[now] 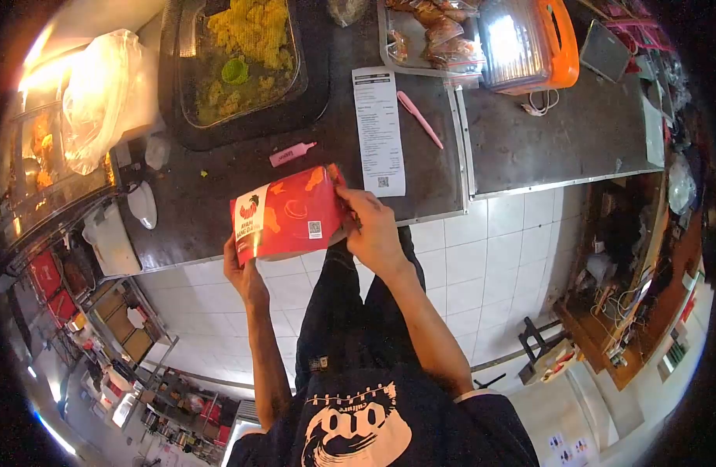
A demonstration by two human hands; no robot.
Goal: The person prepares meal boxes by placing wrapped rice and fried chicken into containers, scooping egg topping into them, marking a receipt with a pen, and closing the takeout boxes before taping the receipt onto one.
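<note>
A red printed food box (284,210) with a white label panel and a small QR code is held tilted over the counter's front edge. At its lower left corner, my left hand (247,274) grips it, thumb against the side. Fingers of my right hand (371,226) are closed on the box's right end. Just beyond the box lies a pink highlighter (293,153). To the right, a long printed receipt (379,132) lies flat, with a pink pen (420,119) beside it. What the box contains is hidden.
A dark-rimmed tray (315,101) of yellow food with a green cup (235,71) stands behind. Further right are a clear tub (383,47) of bagged food and an orange-ended container (559,47). A white plastic bag (101,101) hangs at left.
</note>
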